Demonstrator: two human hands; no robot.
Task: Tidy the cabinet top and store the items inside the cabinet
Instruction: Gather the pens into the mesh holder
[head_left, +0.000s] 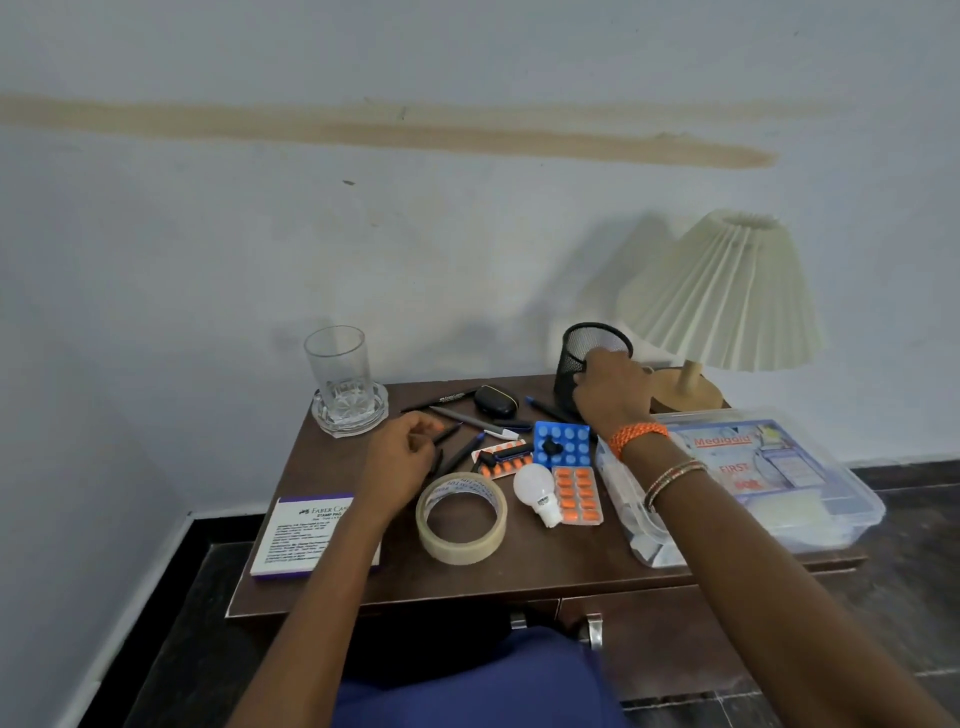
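At the two o'clock corner of the cabinet top (519, 577), the black mesh pen holder (576, 364) is gripped at its rim by the right hand (613, 395), just beside the wooden lamp base (685, 392). At about nine o'clock from the holder, the left hand (400, 457) is seen with fingers curled over several dark pens (457, 452); whether one is actually pinched cannot be told. A roll of tape (461, 519) lies at six o'clock of the pens, with a white bulb (537, 491) and orange pill strips (579, 496) at its three o'clock. A clear first-aid box (779, 483) is set at the right edge, a glass (340, 374) on its coaster at eleven o'clock, and a stamp pad box (306, 535) at seven o'clock.
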